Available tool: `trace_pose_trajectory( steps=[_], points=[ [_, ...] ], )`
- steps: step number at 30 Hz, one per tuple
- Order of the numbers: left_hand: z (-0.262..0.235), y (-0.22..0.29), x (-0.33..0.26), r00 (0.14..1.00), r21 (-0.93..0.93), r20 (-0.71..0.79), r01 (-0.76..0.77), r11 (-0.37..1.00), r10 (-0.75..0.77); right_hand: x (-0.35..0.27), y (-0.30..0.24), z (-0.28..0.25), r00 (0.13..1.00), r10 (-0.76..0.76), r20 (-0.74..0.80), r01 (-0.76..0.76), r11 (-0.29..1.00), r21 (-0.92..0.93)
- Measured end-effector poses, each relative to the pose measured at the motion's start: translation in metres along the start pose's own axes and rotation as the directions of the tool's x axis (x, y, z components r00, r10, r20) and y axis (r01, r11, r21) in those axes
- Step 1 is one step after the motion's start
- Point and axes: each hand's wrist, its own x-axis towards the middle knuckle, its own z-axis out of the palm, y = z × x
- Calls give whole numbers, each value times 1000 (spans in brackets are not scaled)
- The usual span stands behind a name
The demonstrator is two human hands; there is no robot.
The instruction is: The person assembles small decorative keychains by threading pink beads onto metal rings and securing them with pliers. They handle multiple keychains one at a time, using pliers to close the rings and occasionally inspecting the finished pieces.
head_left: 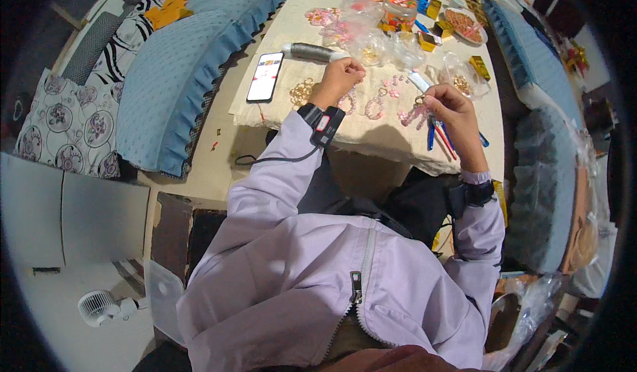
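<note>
My right hand (458,112) pinches a gold-coloured clasp, with a pink beaded charm (415,115) hanging beside its fingertips. Over the table's front part, my left hand (338,82) has its fingers curled together; anything between them is too small to make out. Below that hand lies a pink beaded loop (350,101), partly covered. Another pink beaded strap (375,108) with a gold clasp rests between the hands. Loose pink beads (393,86) are scattered just beyond it. Red- and blue-handled pliers (443,140) lie under my right hand. Gold-coloured rings (302,92) are heaped left of my left wrist.
A lit phone (265,78) lies at the table's left edge, near a dark grey roll (311,52). Plastic bags (368,45), a lidded jar (399,11) and a plate of snacks (464,25) stand farther back. Blue-covered sofas (189,60) flank the table.
</note>
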Motion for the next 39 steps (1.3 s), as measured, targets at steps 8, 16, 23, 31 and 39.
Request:
trace_pose_trajectory(
  steps=[8,16,23,31,39],
  points=[
    [3,-13,16,995,-6,54,83,997,-82,16,17,-1,998,59,24,-61,993,96],
    [-4,-13,7,994,235,61,-106,966,94,18,28,-1,998,60,25,-60,998,30],
    [-22,11,-11,985,385,69,-170,907,156,11,14,0,999,31,9,-31,999,-12],
    [14,106,-52,905,-221,350,-170,960,241,6,-12,7,999,-49,-6,49,999,24],
    [32,154,-77,935,-198,176,-273,941,309,10,-33,10,985,-175,-4,175,984,19]
  ],
)
